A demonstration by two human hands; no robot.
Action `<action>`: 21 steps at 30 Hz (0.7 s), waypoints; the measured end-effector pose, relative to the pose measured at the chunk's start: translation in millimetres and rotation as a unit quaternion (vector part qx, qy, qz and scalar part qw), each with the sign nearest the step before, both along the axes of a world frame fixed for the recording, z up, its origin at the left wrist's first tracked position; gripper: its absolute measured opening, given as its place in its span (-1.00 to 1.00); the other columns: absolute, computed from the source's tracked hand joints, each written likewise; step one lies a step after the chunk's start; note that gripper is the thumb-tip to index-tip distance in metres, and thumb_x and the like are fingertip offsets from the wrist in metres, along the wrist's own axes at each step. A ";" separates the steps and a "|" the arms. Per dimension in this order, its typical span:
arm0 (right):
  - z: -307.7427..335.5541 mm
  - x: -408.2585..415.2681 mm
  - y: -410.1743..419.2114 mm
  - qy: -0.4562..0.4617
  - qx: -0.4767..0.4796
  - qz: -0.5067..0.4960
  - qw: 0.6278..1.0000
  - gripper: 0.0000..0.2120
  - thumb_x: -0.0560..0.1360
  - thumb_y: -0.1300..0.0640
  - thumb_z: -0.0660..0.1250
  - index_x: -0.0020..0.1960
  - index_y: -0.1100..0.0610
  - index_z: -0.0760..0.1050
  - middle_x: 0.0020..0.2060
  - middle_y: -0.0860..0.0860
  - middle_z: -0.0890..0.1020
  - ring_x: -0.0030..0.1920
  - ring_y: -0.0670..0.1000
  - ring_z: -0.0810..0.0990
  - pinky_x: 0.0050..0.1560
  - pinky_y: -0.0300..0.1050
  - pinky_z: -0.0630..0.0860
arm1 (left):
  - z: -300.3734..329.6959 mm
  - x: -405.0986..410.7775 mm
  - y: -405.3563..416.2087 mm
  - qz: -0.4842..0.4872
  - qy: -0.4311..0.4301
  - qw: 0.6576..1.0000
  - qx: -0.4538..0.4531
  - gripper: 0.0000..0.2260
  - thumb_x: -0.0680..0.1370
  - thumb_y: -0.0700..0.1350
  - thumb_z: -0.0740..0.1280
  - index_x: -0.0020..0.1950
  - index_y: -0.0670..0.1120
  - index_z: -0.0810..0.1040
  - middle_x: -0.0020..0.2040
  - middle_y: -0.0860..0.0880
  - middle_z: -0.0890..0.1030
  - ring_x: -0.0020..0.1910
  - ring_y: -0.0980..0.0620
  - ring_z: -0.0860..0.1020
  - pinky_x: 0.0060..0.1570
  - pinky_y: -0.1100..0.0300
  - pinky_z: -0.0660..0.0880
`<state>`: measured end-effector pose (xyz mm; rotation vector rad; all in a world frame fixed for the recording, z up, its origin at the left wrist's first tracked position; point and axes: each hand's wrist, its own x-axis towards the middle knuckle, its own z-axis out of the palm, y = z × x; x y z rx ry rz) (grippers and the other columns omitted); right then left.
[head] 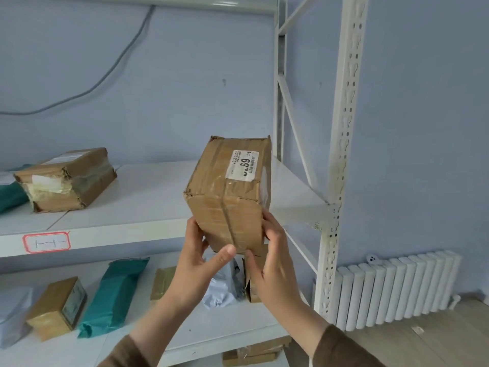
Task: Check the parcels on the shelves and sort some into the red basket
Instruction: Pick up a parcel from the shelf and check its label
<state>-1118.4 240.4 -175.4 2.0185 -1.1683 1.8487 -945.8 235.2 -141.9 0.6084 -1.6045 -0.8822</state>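
A single head-worn wide-angle camera is looking forward and slightly down, facing a white shelf unit (158, 186) against a blue wall (185, 75). It is sitting close, with the forearms rising from the bottom centre of the frame. Wide-angle bending is curving the shelf upright (341, 154) at centre right. A radiator (397, 287) and wooden floor (423, 340) are filling the lower right.
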 end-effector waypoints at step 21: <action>70.7 13.6 7.7 0.005 0.034 -0.048 0.998 -0.25 0.60 -0.27 0.24 0.66 0.00 0.10 0.65 -0.05 0.15 0.65 -0.02 0.08 0.58 0.23 0.19 | 30.4 10.3 -46.2 -0.030 0.258 0.948 0.183 -0.63 0.68 0.16 0.15 0.39 0.08 0.55 0.24 0.01 0.72 0.21 -0.02 0.67 0.10 0.04 0.57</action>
